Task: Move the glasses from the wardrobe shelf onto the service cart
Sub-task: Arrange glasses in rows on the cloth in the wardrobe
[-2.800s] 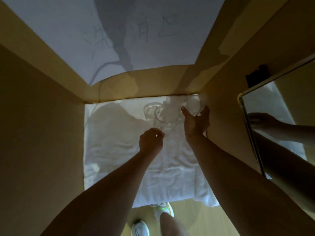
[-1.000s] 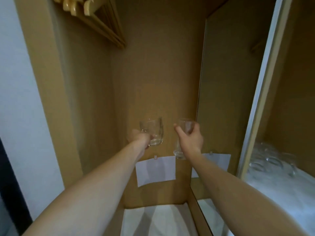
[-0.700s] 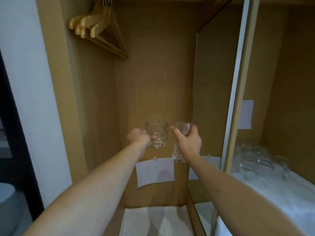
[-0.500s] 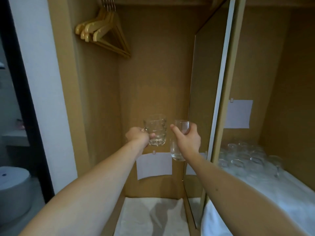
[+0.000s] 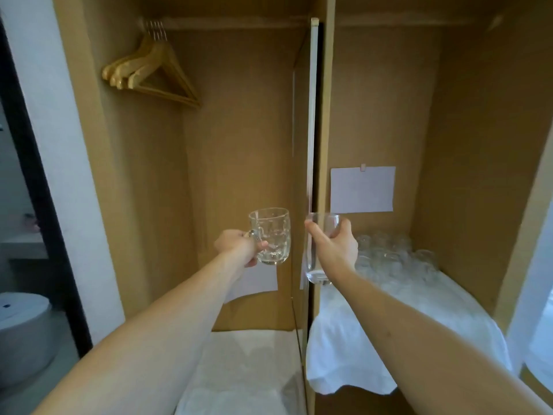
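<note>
My left hand grips the handle of a dimpled glass mug, held upright in front of the wardrobe. My right hand is wrapped round a tall plain glass, its base showing below my palm. Several more glasses stand at the back of the wardrobe shelf, which is covered by a white cloth, to the right of my right hand. No service cart is in view.
A vertical wooden divider with a mirror edge splits the wardrobe just behind my hands. Wooden hangers hang at the upper left. Paper notes are pinned to the back panel. A dark doorway opens at the left.
Both hands lifted their glasses off the shelf and drew them back out of the wardrobe. The view has swung right, bringing the shelf with the other glasses into sight.
</note>
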Demonstrator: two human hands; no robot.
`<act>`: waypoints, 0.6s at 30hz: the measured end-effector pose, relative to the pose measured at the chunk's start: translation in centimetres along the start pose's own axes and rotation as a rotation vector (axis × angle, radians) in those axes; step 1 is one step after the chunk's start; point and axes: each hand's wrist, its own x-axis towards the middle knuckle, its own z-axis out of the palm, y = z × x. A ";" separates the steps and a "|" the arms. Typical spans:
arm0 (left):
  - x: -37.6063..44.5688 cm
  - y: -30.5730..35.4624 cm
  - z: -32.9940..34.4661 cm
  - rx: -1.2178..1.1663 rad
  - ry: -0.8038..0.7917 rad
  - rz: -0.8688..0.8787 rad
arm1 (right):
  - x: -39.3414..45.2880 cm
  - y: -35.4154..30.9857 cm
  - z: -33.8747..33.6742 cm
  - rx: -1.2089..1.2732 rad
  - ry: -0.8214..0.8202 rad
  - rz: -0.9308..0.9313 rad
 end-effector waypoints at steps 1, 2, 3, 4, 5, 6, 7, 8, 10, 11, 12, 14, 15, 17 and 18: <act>-0.7 0.1 0.9 0.008 -0.017 0.000 | -0.1 0.3 -1.1 -0.002 0.011 0.006; -1.2 0.1 1.8 0.018 -0.035 -0.001 | -0.2 0.6 -2.3 -0.003 0.020 0.013; -1.6 0.1 2.8 0.027 -0.052 -0.001 | -0.2 1.0 -3.4 -0.007 0.029 0.017; -2.0 0.1 3.8 0.035 -0.070 0.002 | -0.2 1.5 -4.5 -0.017 0.041 0.020; -2.3 0.2 4.9 0.046 -0.090 0.007 | -0.2 2.0 -5.6 -0.030 0.056 0.023; -2.6 0.2 6.1 0.059 -0.114 0.013 | 0.0 2.5 -6.8 -0.046 0.075 0.027; -2.9 0.2 7.2 0.073 -0.141 0.019 | 0.2 3.1 -7.8 -0.062 0.093 0.033; -3.2 0.2 8.4 0.083 -0.169 0.023 | 0.4 3.6 -8.9 -0.078 0.110 0.041; -3.8 0.1 10.8 0.085 -0.213 0.027 | 0.8 4.7 -10.8 -0.102 0.142 0.064; -4.0 0.0 12.0 0.085 -0.231 0.030 | 1.0 5.2 -11.7 -0.106 0.159 0.079; -4.2 -0.1 13.1 0.083 -0.248 0.029 | 1.3 5.7 -12.5 -0.110 0.173 0.093; -4.3 -0.2 15.5 0.071 -0.286 0.023 | 1.9 6.8 -14.0 -0.118 0.195 0.110; -4.3 -0.2 16.8 0.067 -0.305 0.022 | 2.2 7.3 -14.7 -0.123 0.207 0.113; -4.2 -0.2 19.2 0.064 -0.329 0.021 | 3.0 8.4 -16.2 -0.135 0.232 0.107; -4.0 -0.2 20.5 0.063 -0.336 0.020 | 3.5 9.0 -16.9 -0.144 0.241 0.102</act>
